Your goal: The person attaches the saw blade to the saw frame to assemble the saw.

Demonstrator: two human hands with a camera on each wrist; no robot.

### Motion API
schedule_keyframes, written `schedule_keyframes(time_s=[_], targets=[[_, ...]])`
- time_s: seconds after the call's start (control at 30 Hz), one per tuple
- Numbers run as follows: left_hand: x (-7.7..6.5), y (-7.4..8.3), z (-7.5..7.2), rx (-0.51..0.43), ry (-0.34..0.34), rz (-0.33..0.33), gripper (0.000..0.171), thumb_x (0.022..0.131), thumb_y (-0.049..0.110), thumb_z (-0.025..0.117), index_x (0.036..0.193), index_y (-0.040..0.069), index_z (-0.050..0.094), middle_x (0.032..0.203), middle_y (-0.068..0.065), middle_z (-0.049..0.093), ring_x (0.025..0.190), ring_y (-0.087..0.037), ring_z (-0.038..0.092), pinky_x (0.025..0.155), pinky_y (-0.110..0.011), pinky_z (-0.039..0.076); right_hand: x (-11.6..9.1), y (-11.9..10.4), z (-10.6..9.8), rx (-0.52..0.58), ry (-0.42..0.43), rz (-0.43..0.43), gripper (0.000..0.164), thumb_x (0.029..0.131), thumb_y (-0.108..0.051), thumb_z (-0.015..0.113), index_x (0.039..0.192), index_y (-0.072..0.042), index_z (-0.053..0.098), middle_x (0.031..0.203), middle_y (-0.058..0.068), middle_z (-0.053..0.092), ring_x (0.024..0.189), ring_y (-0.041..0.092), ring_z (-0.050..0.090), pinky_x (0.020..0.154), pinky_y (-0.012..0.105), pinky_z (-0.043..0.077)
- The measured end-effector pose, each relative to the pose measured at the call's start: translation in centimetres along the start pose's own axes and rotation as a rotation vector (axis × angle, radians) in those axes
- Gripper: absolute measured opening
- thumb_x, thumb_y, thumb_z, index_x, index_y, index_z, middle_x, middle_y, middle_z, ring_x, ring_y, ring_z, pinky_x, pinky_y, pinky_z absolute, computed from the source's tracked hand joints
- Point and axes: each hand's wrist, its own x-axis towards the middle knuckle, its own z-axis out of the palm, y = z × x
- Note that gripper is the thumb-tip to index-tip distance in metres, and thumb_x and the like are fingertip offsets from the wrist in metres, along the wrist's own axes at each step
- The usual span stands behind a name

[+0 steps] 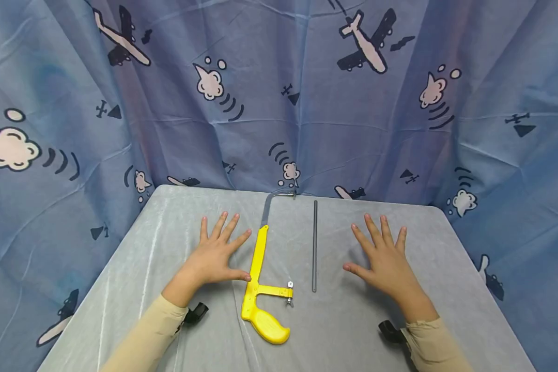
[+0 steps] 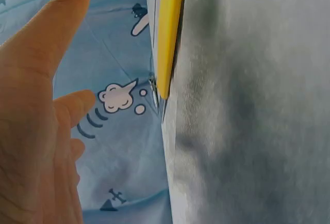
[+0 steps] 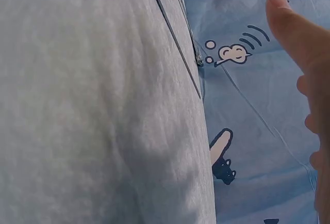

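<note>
A hacksaw frame (image 1: pixel 259 258) with a yellow handle and a grey curved front bar lies on the table, no blade fitted across it. To its right lies a thin dark grey hacksaw blade (image 1: pixel 314 246), apart from the frame. My left hand (image 1: pixel 215 258) hovers just left of the frame with fingers spread, its thumb tip overlapping the yellow part in the head view; the left wrist view shows the hand (image 2: pixel 36 105) raised off the table. On the right, my other hand (image 1: pixel 385 262) hangs over the table, fingers spread, holding nothing.
The table (image 1: pixel 353 330) has a pale grey cloth-like surface with rounded far corners. A blue curtain (image 1: pixel 260 129) printed with airplanes and clouds hangs behind it and along both sides. Black wrist cameras are on the left wrist (image 1: pixel 196 313) and right wrist (image 1: pixel 391 331).
</note>
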Motion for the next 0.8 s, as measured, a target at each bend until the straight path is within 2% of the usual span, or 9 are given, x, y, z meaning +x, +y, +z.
schedule_keyframes(time_s=[0.07, 0.33, 0.5, 0.8], targets=[[0.0, 0.3, 0.1, -0.008, 0.001, 0.01, 0.115, 0.069, 0.097, 0.05, 0.161, 0.03, 0.034, 0.172, -0.013, 0.005, 0.157, -0.043, -0.001, 0.114, -0.079, -0.005, -0.1, -0.1, 0.0, 0.009, 0.005, 0.011, 0.101, 0.083, -0.072, 0.067, 0.163, -0.023, 0.029, 0.172, 0.014, 0.012, 0.157, 0.041, -0.008, 0.112, 0.08, -0.012], [0.0, 1.4, -0.1, -0.138, -0.019, 0.034, 0.112, 0.072, 0.091, 0.058, 0.161, 0.026, 0.035, 0.171, -0.015, 0.011, 0.157, -0.044, 0.004, 0.114, -0.08, 0.001, 0.1, -0.8, 0.0, 0.069, 0.029, 0.067, 0.096, 0.086, -0.067, 0.069, 0.162, -0.021, 0.032, 0.171, 0.015, 0.017, 0.157, 0.043, -0.001, 0.114, 0.078, -0.011], [0.0, 1.7, 0.1, -0.145, -0.013, 0.046, 0.112, 0.072, 0.09, 0.059, 0.16, 0.025, 0.037, 0.171, -0.015, 0.012, 0.157, -0.044, 0.004, 0.113, -0.081, 0.003, 0.3, -1.7, -0.2, 0.125, 0.031, 0.099, 0.095, 0.086, -0.064, 0.07, 0.161, -0.017, 0.034, 0.168, 0.019, 0.022, 0.156, 0.046, 0.005, 0.114, 0.077, -0.012], [0.1, 2.6, -0.1, -0.156, -0.044, 0.067, 0.116, 0.073, 0.091, 0.057, 0.163, 0.024, 0.028, 0.172, -0.009, 0.009, 0.158, -0.036, -0.002, 0.117, -0.075, -0.003, 1.0, -3.0, 0.0, 0.165, 0.021, 0.152, 0.095, 0.088, -0.065, 0.068, 0.162, -0.017, 0.032, 0.168, 0.02, 0.023, 0.156, 0.046, 0.008, 0.117, 0.075, -0.008]])
